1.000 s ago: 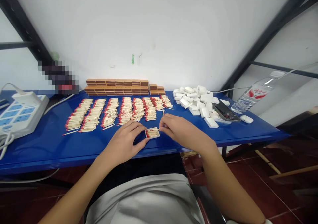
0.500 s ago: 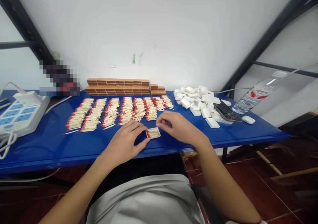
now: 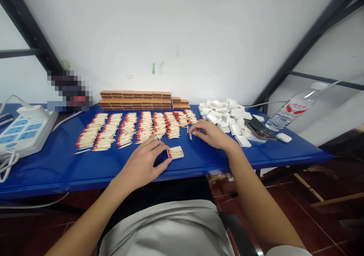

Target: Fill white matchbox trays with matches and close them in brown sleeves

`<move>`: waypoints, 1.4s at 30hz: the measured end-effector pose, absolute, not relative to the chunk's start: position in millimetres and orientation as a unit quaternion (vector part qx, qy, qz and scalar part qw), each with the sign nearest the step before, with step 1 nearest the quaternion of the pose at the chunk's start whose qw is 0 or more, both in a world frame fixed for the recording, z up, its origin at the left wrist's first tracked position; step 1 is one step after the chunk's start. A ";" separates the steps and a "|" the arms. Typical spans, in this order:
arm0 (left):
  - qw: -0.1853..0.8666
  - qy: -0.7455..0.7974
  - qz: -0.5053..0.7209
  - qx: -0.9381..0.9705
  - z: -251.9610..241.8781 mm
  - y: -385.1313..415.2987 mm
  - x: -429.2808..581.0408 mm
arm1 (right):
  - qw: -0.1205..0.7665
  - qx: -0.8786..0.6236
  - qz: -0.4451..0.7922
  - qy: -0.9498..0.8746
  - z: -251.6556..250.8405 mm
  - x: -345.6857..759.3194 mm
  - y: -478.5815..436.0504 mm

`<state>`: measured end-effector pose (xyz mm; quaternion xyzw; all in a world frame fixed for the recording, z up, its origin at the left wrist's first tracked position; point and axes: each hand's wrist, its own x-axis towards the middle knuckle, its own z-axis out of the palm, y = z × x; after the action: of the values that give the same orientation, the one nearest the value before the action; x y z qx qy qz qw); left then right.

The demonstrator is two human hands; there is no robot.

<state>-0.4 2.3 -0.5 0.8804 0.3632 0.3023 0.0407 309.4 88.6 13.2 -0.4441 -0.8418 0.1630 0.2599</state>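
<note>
A small white matchbox tray (image 3: pixel 181 150) lies on the blue table with red-headed matches (image 3: pixel 174 153) inside it. My left hand (image 3: pixel 144 159) grips the tray's left end between thumb and fingers. To the right and farther back, my right hand (image 3: pixel 211 134) pinches a few matches (image 3: pixel 190 135) at the tabletop, just in front of the rightmost match pile (image 3: pixel 190 116). Its fingertips partly cover them. More loose matches (image 3: pixel 144 127) lie in several slanting rows behind both hands.
Stacked brown matchboxes (image 3: pixel 135 100) line the wall. At right are a heap of white trays (image 3: pixel 227 114), a phone (image 3: pixel 261 128), a white earbud case (image 3: pixel 284 137) and a tilted water bottle (image 3: pixel 295 106). A power strip (image 3: pixel 25 129) with cables occupies the left. The table's front edge (image 3: pixel 85 185) is near.
My right hand has moved away from the tray, right and slightly back, and is now at a few matches near the rightmost pile. My left hand and the tray have stayed put.
</note>
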 end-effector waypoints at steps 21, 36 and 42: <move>0.033 0.360 0.303 0.882 -0.5 2.7 0.2 | 0.231 -0.505 0.181 -0.812 17.1 277.2 40.5; 0.033 0.358 0.296 0.885 -0.9 3.2 0.2 | 0.231 -0.429 0.193 -0.851 27.7 246.8 13.2; 0.036 0.358 0.297 0.884 -1.6 3.6 0.6 | 0.217 -0.445 0.185 -0.849 29.1 249.1 13.0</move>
<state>0.6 3.6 -1.6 0.8843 0.3583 0.2972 0.0357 249.1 13.0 29.1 -0.4449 -0.8490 0.1854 0.2166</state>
